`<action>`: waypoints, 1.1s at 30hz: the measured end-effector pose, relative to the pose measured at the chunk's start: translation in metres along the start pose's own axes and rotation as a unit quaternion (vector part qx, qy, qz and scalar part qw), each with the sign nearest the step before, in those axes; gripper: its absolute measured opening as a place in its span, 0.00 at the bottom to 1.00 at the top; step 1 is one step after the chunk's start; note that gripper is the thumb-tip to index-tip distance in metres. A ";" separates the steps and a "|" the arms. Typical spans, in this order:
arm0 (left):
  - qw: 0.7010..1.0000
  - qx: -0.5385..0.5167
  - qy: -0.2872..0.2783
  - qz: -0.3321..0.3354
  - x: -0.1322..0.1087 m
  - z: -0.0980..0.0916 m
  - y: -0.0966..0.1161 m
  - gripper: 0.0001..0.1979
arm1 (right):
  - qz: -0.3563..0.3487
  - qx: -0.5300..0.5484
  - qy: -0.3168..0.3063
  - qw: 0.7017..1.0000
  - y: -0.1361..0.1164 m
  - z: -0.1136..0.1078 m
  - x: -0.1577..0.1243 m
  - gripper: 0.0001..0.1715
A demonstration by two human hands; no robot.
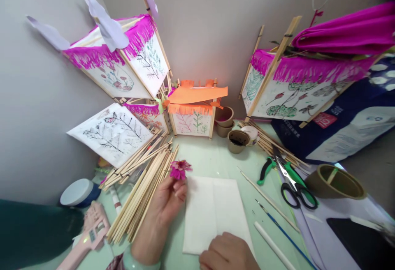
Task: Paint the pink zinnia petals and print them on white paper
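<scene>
Pale green and a little shiny, the counter (216, 159) is full of craft things. Close by, a white sheet of paper (212, 212) lies flat with a faint line down its middle. On its right are a thick white stick (273, 245), a blue paintbrush (285, 233) and a thin pale stick (268, 200). On its left are a pink glue gun (89, 237) and a big pile of wooden sticks (145, 196). Farther along on the right, scissors (293, 188) with black handles lie next to a wide brown pot (319, 185). Past them is a small brown pot (236, 148) with something dark inside. Near the back stands a little lantern (193, 124) with orange fringe. Bigger lanterns with bright pink fringe and plant drawings are at the left (143, 62) and right (305, 99). Behind everything are plain grey walls (200, 27).

Nearest of the two, the right hand (230, 251) is over the paper's near edge, knuckles up and fingers curled under. I can't tell if its grip has anything. Farther out, the left hand (173, 198) reaches up beside the paper. Its grip is closed, with thumb and fingers pinching a pink flower (179, 169) just below the petals. The flower is up by the paper's far left corner.
</scene>
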State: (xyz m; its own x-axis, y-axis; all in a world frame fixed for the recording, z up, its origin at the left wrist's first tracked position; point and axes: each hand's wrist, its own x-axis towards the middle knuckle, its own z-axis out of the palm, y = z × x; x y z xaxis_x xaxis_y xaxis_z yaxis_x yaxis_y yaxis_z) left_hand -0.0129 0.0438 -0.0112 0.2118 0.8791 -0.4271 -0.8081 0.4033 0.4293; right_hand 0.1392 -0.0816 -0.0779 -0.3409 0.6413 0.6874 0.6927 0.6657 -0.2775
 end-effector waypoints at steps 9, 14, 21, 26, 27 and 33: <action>0.999 0.044 0.016 0.002 0.005 -0.008 -0.009 0.10 | 0.012 0.014 0.003 1.000 0.001 0.000 -0.001 0.26; 0.995 0.091 -0.031 -0.006 0.001 -0.009 -0.017 0.07 | 0.075 0.136 0.021 0.988 0.002 -0.009 0.003 0.19; 0.975 0.184 -0.106 -0.061 -0.011 -0.005 -0.035 0.10 | 0.155 0.095 0.098 0.978 0.017 -0.051 0.029 0.16; 0.973 0.184 -0.109 -0.085 -0.014 -0.006 -0.040 0.10 | 0.123 -0.030 0.060 0.990 0.022 -0.054 0.032 0.23; 0.973 0.181 -0.111 -0.092 -0.014 -0.006 -0.040 0.10 | 0.112 -0.038 0.056 0.991 0.022 -0.053 0.031 0.24; 0.973 0.147 -0.116 -0.139 -0.016 -0.004 -0.044 0.12 | 0.123 -0.042 0.041 0.991 0.024 -0.047 0.027 0.25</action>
State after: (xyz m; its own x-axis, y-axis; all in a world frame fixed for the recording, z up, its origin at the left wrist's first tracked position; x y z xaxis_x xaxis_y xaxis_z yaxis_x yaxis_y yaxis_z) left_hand 0.0171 0.0114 -0.0262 0.5447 0.7461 -0.3829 -0.5178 0.6584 0.5463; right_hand 0.1764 -0.0664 -0.0341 -0.1052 0.7444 0.6594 0.7997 0.4574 -0.3889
